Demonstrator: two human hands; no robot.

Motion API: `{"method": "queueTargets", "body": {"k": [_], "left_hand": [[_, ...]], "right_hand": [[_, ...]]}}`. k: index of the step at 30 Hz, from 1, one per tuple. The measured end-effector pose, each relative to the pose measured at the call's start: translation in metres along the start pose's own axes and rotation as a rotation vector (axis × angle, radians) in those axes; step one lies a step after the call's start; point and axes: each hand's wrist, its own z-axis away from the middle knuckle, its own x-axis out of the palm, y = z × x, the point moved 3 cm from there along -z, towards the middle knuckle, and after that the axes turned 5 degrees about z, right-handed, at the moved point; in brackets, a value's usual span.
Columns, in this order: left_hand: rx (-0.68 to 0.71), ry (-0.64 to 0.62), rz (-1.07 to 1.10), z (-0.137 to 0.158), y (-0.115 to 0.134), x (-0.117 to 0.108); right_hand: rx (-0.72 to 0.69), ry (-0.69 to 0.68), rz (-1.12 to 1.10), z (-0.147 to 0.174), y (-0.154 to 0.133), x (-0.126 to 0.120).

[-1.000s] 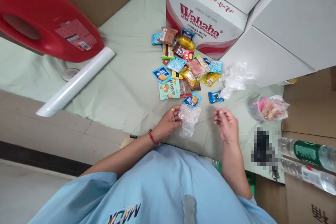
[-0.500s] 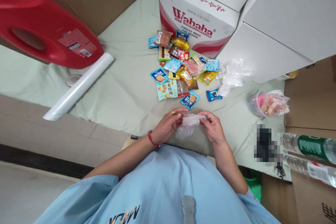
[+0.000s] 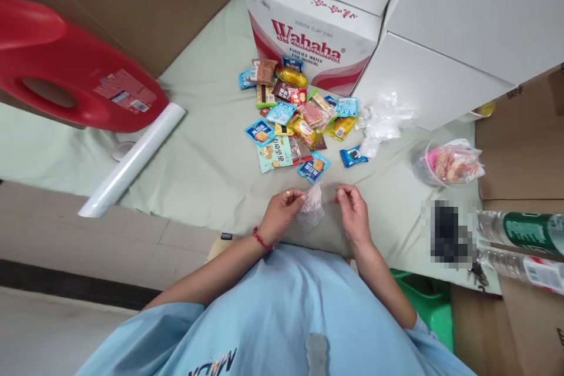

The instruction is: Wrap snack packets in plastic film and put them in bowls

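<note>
Your left grip [image 3: 281, 213] is closed in a pinch on a clear plastic bag [image 3: 312, 211], thumb against fingertips at its upper left edge. The bag hangs crumpled and nearly see-through between your two hands, above the near part of the table [image 3: 211, 188]. Your right grip [image 3: 355, 216] stands just beside it, thumb and forefinger drawn together; whether it grasps a thin edge of film cannot be told. You wear a red bracelet [image 3: 261, 239] on the left wrist.

Directly beyond the bag lies a blue snack packet [image 3: 314, 168] — near your left fingertips, though apart from them. A smaller dark-blue packet [image 3: 353, 157] lies to its right. Behind these, a heap of wrapped snacks [image 3: 308, 123] reaches to the front of a Wahaha carton [image 3: 308, 41], with a pale green pouch [image 3: 275, 154] at the near side. Crumpled clear plastic [image 3: 388, 117] lies to the right of the heap.

On your far right you have a clear tub [image 3: 420, 167] with wrapped contents and two bottles [image 3: 520, 230] lying on their sides. On your left, a white roll [image 3: 132, 161] lies slantwise — one end near a red jug [image 3: 74, 85].
</note>
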Motion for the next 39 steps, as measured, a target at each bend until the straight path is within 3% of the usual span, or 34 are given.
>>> {"method": "queueTargets", "body": {"k": [5,8,12,17,19,23,26,29,33,36,39], "left_hand": [[0.061,-0.032,0.008,0.001,0.001,0.005],[0.059,0.009,0.110,-0.001,0.003,0.001],[-0.005,0.109,0.288,-0.010,0.003,-0.012],[0.022,0.139,0.241,-0.016,0.002,-0.020],[0.042,0.150,0.210,-0.016,0.003,-0.022],[0.085,0.160,0.174,-0.012,0.007,-0.028],[0.109,0.123,0.115,-0.005,0.008,-0.030],[0.158,0.076,0.014,0.002,0.007,-0.027],[0.212,0.025,-0.062,0.007,0.009,-0.026],[0.259,0.098,-0.041,0.003,0.016,-0.040],[0.289,0.220,-0.021,-0.004,0.023,-0.061]], "right_hand": [[-0.002,-0.223,0.048,0.011,-0.010,0.018],[0.012,-0.159,-0.029,0.008,-0.013,0.020],[0.207,-0.112,-0.306,0.000,-0.008,0.009],[0.371,-0.161,-0.394,-0.006,0.001,0.010],[0.341,-0.118,-0.330,-0.007,0.004,0.012],[0.092,0.120,0.038,-0.008,-0.004,0.010],[0.004,0.025,0.177,-0.008,-0.014,0.021],[-0.002,-0.144,0.194,-0.011,-0.020,0.044],[-0.041,-0.162,0.148,-0.021,-0.022,0.061],[0.020,-0.106,0.008,-0.028,-0.020,0.050],[0.168,-0.079,-0.201,-0.029,-0.017,0.021]]}}
